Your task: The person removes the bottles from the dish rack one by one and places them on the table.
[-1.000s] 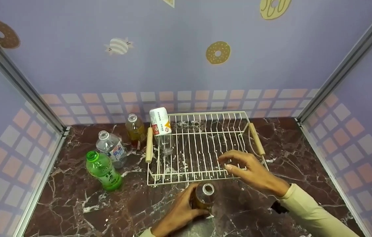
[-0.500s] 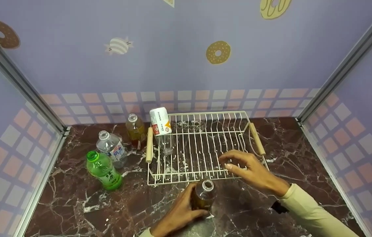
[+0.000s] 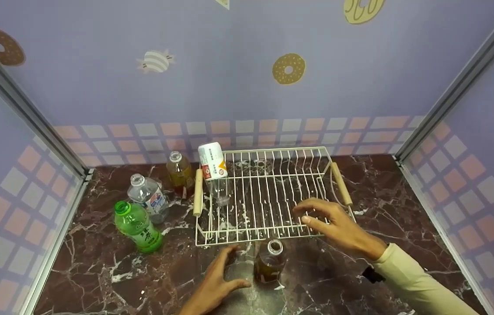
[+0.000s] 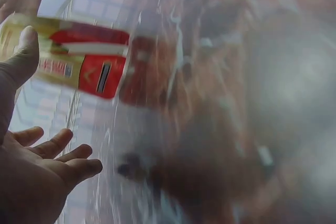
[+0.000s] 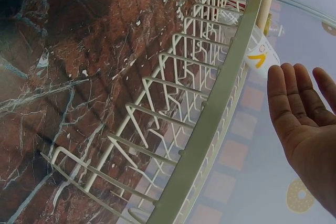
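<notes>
An uncapped bottle [image 3: 269,262] of brown liquid stands upright on the marbled counter, before the rack's front edge. The left wrist view shows its red and gold label [image 4: 89,59]. Beside it, on the left, my left hand [image 3: 216,280] is spread, thumb and fingers apart from the bottle in the head view. My right hand [image 3: 332,225] hovers over the front right of the white wire dish rack [image 3: 269,205], fingers bent loosely, holding nothing. In the rack's left end, a clear bottle [image 3: 213,162] with a white label leans, seemingly neck down.
Left of the rack stand a green bottle [image 3: 138,227], a clear bottle [image 3: 148,197] with a blue and red label, and an amber bottle [image 3: 180,173]. Wooden handles [image 3: 198,192] flank the rack. Patterned panels [image 3: 247,87] enclose the back and sides.
My left hand has let go of the brown-liquid bottle and drawn back to the left. Earlier, that bottle tilted slightly in the grip. The right hand has hardly moved.
</notes>
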A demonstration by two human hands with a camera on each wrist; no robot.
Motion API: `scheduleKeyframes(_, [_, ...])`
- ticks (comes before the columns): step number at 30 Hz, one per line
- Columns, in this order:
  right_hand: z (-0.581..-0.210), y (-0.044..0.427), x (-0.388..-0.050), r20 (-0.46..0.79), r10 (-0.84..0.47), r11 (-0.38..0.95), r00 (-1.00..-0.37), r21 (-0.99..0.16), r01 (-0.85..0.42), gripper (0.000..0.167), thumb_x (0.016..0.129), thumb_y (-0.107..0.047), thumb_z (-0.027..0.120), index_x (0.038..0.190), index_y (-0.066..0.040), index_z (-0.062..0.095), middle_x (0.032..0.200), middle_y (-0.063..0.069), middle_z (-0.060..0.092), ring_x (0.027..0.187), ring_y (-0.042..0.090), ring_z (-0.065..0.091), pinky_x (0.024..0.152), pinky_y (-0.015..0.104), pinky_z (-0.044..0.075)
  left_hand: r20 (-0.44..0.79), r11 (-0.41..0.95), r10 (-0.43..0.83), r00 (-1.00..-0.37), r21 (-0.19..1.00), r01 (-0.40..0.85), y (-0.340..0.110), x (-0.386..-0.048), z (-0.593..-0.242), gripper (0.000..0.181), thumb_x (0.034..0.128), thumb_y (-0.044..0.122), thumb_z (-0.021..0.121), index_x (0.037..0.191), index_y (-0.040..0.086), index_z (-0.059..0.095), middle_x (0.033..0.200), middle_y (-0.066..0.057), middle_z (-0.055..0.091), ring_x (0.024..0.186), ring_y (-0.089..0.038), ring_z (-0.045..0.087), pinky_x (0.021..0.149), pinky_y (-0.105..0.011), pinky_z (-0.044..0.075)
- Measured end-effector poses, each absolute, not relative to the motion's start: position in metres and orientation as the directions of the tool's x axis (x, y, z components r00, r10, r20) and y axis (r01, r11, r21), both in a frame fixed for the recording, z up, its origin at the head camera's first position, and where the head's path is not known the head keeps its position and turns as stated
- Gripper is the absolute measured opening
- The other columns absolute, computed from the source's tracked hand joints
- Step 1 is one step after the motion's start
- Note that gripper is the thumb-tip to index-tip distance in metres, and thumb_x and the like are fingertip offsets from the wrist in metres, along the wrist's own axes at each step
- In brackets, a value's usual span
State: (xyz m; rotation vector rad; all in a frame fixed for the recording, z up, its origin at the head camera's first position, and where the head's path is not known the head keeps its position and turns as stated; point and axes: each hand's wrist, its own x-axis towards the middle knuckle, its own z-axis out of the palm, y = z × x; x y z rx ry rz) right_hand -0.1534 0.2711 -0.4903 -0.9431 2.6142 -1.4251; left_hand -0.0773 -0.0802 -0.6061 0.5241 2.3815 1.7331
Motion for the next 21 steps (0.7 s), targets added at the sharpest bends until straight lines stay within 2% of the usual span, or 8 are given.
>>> scheduleKeyframes(4, [-0.491,0.271,-0.156,0.283,-0.521,0.389,-0.805,-0.761,-0.519,0.03,0.11,-0.011,0.062,0.138,-0.004,0.071,0.135,0.006,0.076,0.122,0.026,0.072,0.109,0.059,0.057,0.081,0.3,0.31,-0.947,0.937,0.178,-0.099,-0.078,-0.606,0.088,0.0878,0.021,0.092,0.156,-0.006,0.044,0.155,-0.032,0.055,0.144,-0.052,0.054,0.122,-0.067,0.042])
scheduleKeyframes(8, [-0.492,0.271,-0.158,0.285,-0.519,0.389,-0.806,-0.761,-0.519,0.03,0.11,-0.011,0.061,0.138,-0.007,0.071,0.134,0.004,0.076,0.122,0.025,0.072,0.111,0.051,0.057,0.073,0.316,0.251,-0.965,0.936,0.153,-0.115,-0.079,-0.606,0.086,0.0882,0.017,0.092,0.153,-0.013,0.044,0.156,-0.04,0.049,0.146,-0.059,0.048,0.123,-0.064,0.037])
scheduleKeyframes(12, [-0.492,0.272,-0.159,0.272,-0.511,0.401,-0.815,-0.764,-0.506,0.03,0.111,-0.013,0.062,0.139,-0.007,0.071,0.136,0.004,0.075,0.123,0.025,0.072,0.112,0.056,0.056,0.079,0.304,0.202,-0.976,0.942,0.139,-0.127,-0.081,-0.602,0.083,0.0846,0.013,0.094,0.149,-0.015,0.048,0.155,-0.04,0.05,0.147,-0.058,0.048,0.124,-0.059,0.035])
scheduleKeyframes(15, [-0.492,0.273,-0.159,0.258,-0.505,0.406,-0.823,-0.771,-0.491,0.031,0.111,-0.014,0.062,0.139,-0.008,0.071,0.138,0.005,0.074,0.124,0.028,0.071,0.111,0.062,0.054,0.071,0.291,0.178,-0.982,0.949,0.121,-0.135,-0.083,-0.596,0.089,0.0827,0.011,0.095,0.153,-0.012,0.046,0.159,-0.038,0.047,0.149,-0.056,0.047,0.127,-0.058,0.033])
scheduleKeyframes(18, [-0.492,0.274,-0.16,0.252,-0.502,0.412,-0.827,-0.771,-0.485,0.031,0.11,-0.015,0.063,0.139,-0.006,0.071,0.139,0.007,0.074,0.125,0.029,0.071,0.11,0.064,0.054,0.078,0.294,0.168,-0.983,0.948,0.125,-0.14,-0.086,-0.591,0.101,0.0824,0.012,0.095,0.162,-0.01,0.037,0.165,-0.037,0.041,0.152,-0.055,0.043,0.127,-0.057,0.032])
scheduleKeyframes(19, [-0.493,0.274,-0.16,0.253,-0.502,0.412,-0.827,-0.771,-0.486,0.031,0.11,-0.015,0.063,0.139,-0.006,0.071,0.138,0.007,0.074,0.125,0.029,0.071,0.11,0.063,0.054,0.069,0.292,0.163,-0.984,0.949,0.115,-0.142,-0.087,-0.59,0.104,0.0827,0.013,0.095,0.164,-0.008,0.035,0.166,-0.036,0.04,0.15,-0.055,0.045,0.126,-0.058,0.037])
scheduleKeyframes(21, [-0.493,0.274,-0.162,0.26,-0.504,0.41,-0.823,-0.767,-0.493,0.031,0.11,-0.014,0.063,0.138,-0.004,0.071,0.138,0.01,0.074,0.125,0.029,0.071,0.11,0.062,0.054,0.071,0.301,0.16,-0.985,0.947,0.117,-0.143,-0.088,-0.587,0.109,0.0828,0.015,0.095,0.167,-0.006,0.03,0.167,-0.036,0.038,0.151,-0.056,0.043,0.125,-0.059,0.038])
